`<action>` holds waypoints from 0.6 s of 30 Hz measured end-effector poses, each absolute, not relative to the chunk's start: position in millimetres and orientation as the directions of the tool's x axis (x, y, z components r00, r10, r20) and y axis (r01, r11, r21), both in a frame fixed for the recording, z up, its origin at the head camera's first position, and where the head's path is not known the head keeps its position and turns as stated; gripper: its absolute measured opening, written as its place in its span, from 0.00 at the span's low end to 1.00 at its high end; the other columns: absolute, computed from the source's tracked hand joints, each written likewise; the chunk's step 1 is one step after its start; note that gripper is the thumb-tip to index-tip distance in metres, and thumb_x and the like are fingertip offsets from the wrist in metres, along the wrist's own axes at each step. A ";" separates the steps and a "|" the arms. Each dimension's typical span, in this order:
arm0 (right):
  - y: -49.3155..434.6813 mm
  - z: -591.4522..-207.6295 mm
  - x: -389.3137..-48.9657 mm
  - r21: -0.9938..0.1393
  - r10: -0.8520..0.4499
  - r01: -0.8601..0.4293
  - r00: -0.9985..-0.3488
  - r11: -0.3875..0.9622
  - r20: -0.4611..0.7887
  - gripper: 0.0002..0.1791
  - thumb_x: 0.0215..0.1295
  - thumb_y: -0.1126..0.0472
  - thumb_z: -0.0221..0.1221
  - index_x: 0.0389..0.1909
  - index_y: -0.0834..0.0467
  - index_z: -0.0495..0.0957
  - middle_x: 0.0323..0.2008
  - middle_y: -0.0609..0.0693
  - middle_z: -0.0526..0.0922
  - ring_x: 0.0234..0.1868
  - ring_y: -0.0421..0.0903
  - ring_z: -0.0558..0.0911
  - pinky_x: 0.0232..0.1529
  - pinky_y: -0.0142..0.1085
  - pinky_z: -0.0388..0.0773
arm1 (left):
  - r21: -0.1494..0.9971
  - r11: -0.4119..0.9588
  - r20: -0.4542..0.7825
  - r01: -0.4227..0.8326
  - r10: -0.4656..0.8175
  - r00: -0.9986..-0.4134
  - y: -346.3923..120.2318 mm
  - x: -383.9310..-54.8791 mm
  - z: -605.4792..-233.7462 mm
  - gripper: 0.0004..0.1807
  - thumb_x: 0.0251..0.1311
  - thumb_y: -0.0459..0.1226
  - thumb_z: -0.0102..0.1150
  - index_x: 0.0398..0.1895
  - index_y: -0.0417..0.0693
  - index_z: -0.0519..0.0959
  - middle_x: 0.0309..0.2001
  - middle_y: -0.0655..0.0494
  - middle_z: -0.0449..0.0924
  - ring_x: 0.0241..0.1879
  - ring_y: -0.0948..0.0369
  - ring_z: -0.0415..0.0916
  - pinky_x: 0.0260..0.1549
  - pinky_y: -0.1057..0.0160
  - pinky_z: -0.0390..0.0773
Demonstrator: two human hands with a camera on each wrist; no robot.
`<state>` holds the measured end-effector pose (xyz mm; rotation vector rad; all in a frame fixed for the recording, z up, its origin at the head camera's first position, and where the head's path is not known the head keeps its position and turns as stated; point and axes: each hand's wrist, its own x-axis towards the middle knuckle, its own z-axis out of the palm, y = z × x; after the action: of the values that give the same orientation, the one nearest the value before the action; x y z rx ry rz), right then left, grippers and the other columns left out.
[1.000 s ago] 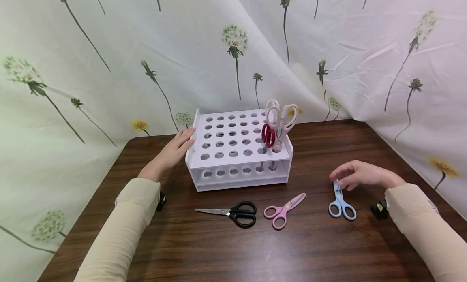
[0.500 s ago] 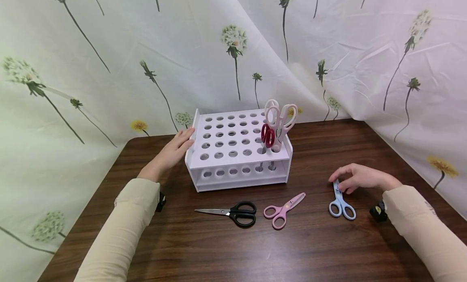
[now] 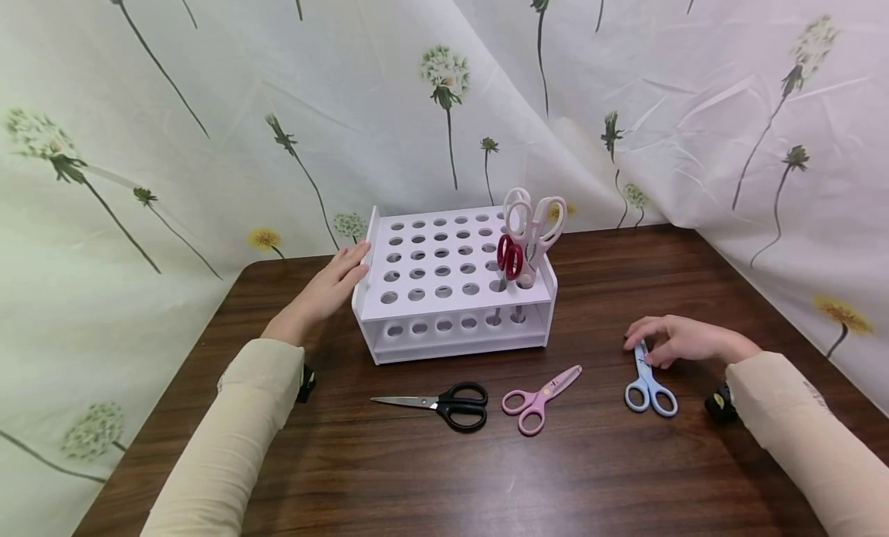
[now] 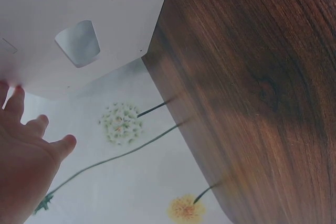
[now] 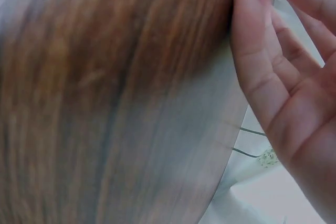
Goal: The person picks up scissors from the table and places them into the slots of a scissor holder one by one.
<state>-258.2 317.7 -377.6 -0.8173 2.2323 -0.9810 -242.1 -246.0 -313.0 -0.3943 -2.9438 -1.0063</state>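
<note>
In the head view my left hand (image 3: 326, 290) rests with fairly straight fingers against the left side panel of a white rack (image 3: 417, 312) with rows of round holes. The left wrist view shows these fingertips at the panel (image 4: 121, 30). My right hand (image 3: 684, 340) pinches the blade end of light blue scissors (image 3: 646, 383) lying on the table, thumb on one side and fingers on the other. Only a bit of blue shows at the fingertips in the right wrist view. Pink scissors (image 3: 542, 398) and black-handled scissors (image 3: 461, 407) lie before the rack.
At the rack's right end stand red-handled scissors (image 3: 512, 261) and white-handled scissors (image 3: 552, 224), blades down in holes. The dark wooden table (image 3: 556, 483) meets a flower-printed cloth (image 3: 389, 97) at the back and sides.
My right hand has lowered slightly and its fingers have drawn in at the blade end of the light blue scissors. My left hand has stayed at the rack.
</note>
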 end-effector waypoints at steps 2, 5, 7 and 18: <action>317.9 -378.3 -258.2 -0.780 -0.723 -0.317 -0.649 0.539 -0.235 0.15 0.58 0.66 0.60 0.46 0.67 0.78 0.54 0.67 0.63 0.37 0.45 0.75 0.31 0.39 0.78 | 0.604 0.761 0.082 0.236 0.235 -0.969 -246.2 -242.3 -313.0 0.32 0.69 0.54 0.33 0.73 0.56 0.47 0.72 0.58 0.41 0.70 0.56 0.29 0.62 0.44 0.38; 318.2 -379.0 -258.0 -0.784 -0.742 -0.343 -0.636 0.518 -0.212 0.14 0.58 0.67 0.60 0.45 0.67 0.78 0.51 0.62 0.65 0.37 0.43 0.74 0.30 0.38 0.77 | 0.607 0.761 0.077 0.230 0.232 -0.970 -246.6 -242.5 -313.1 0.32 0.69 0.55 0.33 0.73 0.57 0.47 0.72 0.59 0.40 0.70 0.56 0.29 0.62 0.44 0.38; 318.3 -378.9 -257.5 -0.789 -0.754 -0.355 -0.626 0.502 -0.198 0.14 0.58 0.67 0.60 0.45 0.67 0.78 0.48 0.59 0.65 0.35 0.42 0.73 0.29 0.36 0.77 | 0.609 0.760 0.076 0.228 0.231 -0.970 -246.9 -242.7 -313.6 0.32 0.69 0.55 0.33 0.73 0.58 0.47 0.72 0.59 0.40 0.70 0.56 0.29 0.62 0.44 0.38; 317.6 -376.9 -256.8 -0.742 -0.761 -0.399 -0.608 0.539 -0.226 0.11 0.55 0.64 0.62 0.40 0.60 0.79 0.46 0.55 0.64 0.44 0.50 0.64 0.38 0.33 0.66 | 0.615 0.757 0.073 0.221 0.225 -0.972 -246.0 -240.1 -311.4 0.32 0.69 0.55 0.33 0.73 0.58 0.47 0.72 0.60 0.41 0.70 0.56 0.29 0.63 0.44 0.38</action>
<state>-256.8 317.6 -376.9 -0.9354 2.2417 -0.8897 -240.1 -246.0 -311.4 -0.3745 -2.9492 -1.0312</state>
